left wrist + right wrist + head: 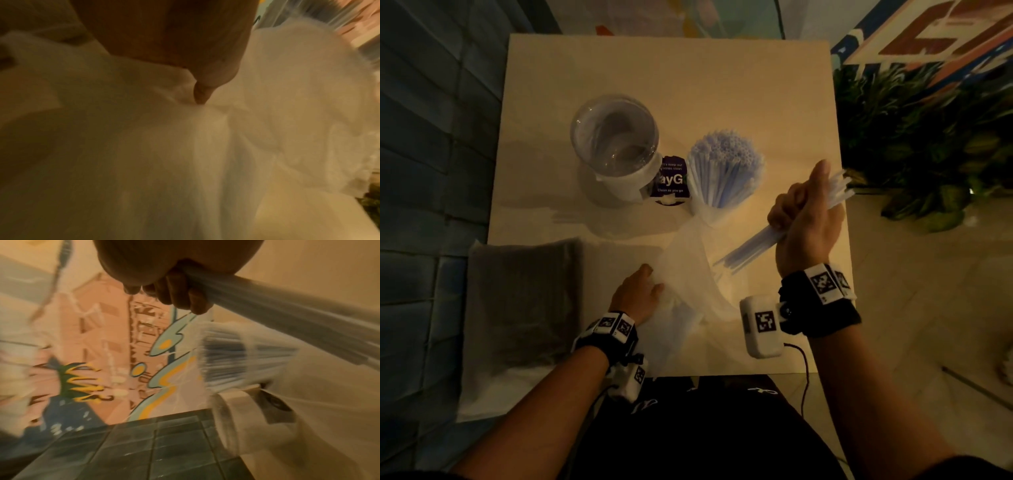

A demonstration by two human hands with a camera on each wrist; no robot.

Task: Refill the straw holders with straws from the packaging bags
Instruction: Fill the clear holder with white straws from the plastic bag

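Right of centre, the right hand (803,219) grips a bundle of straws (753,245) above the counter (774,96); lower down, the left hand (635,296) presses relaxed fingers on the plastic bag (688,270).

Your bare forearms each wear a black wrist strap (822,308) ringed with black-and-white square marker tags, a white camera box (762,325) with a thin dark cable, above dark printed trousers (705,428).
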